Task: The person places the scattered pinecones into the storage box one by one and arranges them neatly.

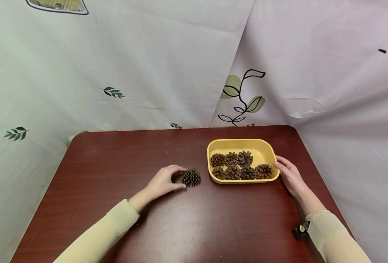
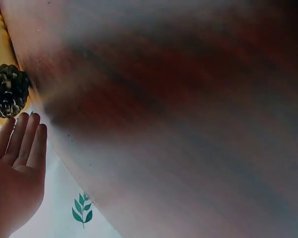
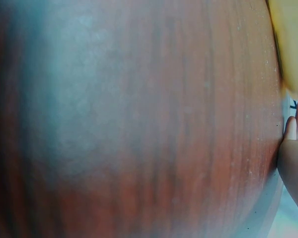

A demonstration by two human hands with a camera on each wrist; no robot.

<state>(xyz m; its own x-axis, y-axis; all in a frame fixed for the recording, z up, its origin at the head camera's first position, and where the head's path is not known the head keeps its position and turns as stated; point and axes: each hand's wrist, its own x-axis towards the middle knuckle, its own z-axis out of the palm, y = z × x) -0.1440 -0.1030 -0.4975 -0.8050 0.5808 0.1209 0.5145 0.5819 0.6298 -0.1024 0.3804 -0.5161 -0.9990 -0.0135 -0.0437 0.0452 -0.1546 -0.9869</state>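
A brown pine cone (image 1: 191, 178) lies on the table just left of a yellow container. My left hand (image 1: 162, 181) reaches to its left side, with thumb and fingers spread on either side of it. In the left wrist view those fingers look straight, their tips close to the pine cone (image 2: 10, 91); whether they press on it is unclear. At the right end of the yellow container (image 1: 243, 181), my right hand (image 1: 290, 175) holds the rim, thumb over the edge. Several pine cones (image 1: 232, 171) lie inside, mostly along the left and near side.
The dark red wooden table (image 1: 194, 226) has rounded far corners. White cloth (image 1: 147, 65) printed with leaves hangs behind it and along both sides. A small black device (image 1: 300, 231) sits at my right wrist.
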